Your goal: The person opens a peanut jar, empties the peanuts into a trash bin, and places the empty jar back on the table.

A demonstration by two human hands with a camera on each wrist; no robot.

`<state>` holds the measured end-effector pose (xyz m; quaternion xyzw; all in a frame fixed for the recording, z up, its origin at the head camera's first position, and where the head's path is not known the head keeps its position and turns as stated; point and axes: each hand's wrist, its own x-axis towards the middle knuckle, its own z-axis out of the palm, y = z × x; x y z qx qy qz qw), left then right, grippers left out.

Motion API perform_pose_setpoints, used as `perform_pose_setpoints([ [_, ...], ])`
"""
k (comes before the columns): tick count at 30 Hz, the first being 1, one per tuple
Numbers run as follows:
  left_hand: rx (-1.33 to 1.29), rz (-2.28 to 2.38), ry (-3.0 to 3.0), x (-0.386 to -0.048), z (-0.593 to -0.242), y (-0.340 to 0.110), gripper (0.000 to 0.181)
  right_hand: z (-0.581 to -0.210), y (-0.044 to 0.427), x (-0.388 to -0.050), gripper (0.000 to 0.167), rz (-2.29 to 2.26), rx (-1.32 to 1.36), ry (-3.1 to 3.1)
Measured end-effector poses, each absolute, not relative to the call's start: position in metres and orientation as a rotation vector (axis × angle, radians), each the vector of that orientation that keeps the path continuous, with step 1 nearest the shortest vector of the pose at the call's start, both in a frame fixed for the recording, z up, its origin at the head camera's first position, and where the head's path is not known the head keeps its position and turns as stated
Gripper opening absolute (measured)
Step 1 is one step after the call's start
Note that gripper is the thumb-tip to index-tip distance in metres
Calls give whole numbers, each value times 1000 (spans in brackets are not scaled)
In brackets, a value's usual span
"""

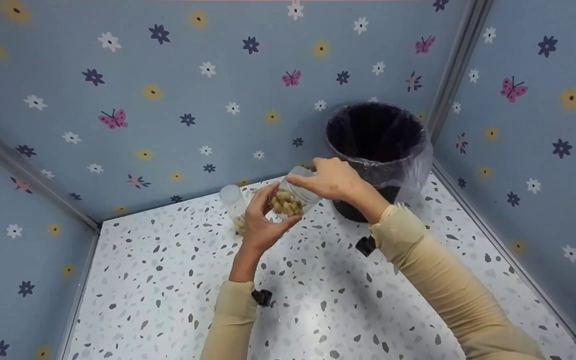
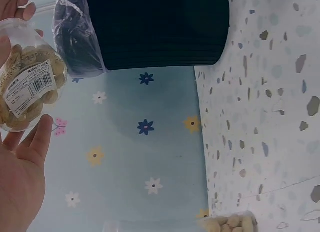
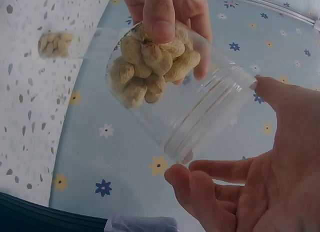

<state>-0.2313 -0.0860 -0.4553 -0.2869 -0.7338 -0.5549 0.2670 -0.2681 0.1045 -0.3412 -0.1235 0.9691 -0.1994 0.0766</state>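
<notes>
A clear jar (image 1: pixel 310 196) (image 2: pixel 56 99) (image 3: pixel 200 99) with unshelled peanuts (image 1: pixel 286 203) (image 3: pixel 155 61) gathered in its bottom end is held tilted in the air. My left hand (image 1: pixel 262 220) (image 2: pixel 22 189) grips that end, thumb and fingers on opposite sides. At the other end, by the ridged neck, my right hand (image 1: pixel 338 181) (image 3: pixel 292 147) holds the rim between thumb and fingertips. Whether a clear lid covers the mouth, I cannot tell. A printed label (image 2: pixel 31 87) with a barcode shows on the base.
Behind my left hand, a second clear container (image 1: pixel 231 195) (image 3: pixel 82 41) with peanuts at its bottom stands on the speckled table (image 1: pixel 158 280). A black bin (image 1: pixel 350 211) (image 2: pixel 160 31) lined with a clear bag (image 1: pixel 416 172) is at the back right, against the flowered wall (image 1: pixel 168 60).
</notes>
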Motion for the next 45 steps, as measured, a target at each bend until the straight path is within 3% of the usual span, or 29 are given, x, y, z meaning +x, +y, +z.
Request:
perform_pose_setpoints([
  [10, -798, -1494, -1999, -230, -464, -88, 75, -353, 118, -274, 66, -765, -844, 2765],
  [17, -756, -1531, -1989, -229, -463, -92, 75, -364, 128, -279, 75, -965, -1134, 2600],
  [20, -745, -1552, -1999, -229, -464, -88, 75, -366, 134, -278, 75, -1022, -1118, 2617],
  [26, -728, -1603, -1982, -228, -469, -85, 75, -368, 129, -279, 39, -1246, -818, 3063],
  [30, -680, -1603, -1978, -224, -473, -94, 76, -366, 111, -281, 29, -1502, -750, 3186],
  [33, -667, -1591, -1979, -223, -474, -98, 76, -359, 100, -277, 42, -1323, -577, 3200],
  [37, -660, -1557, -1971, -221, -476, -99, 75, -352, 89, -268, 92, -691, -344, 3045],
  [39, -662, -1533, -1965, -221, -477, -99, 75, -352, 85, -266, 106, -534, -342, 2931],
  [41, -668, -1505, -1952, -220, -477, -98, 75, -354, 83, -264, 106, -505, -363, 2870],
  [45, -683, -1495, -1930, -219, -477, -96, 75, -357, 83, -263, 92, -585, -466, 2844],
])
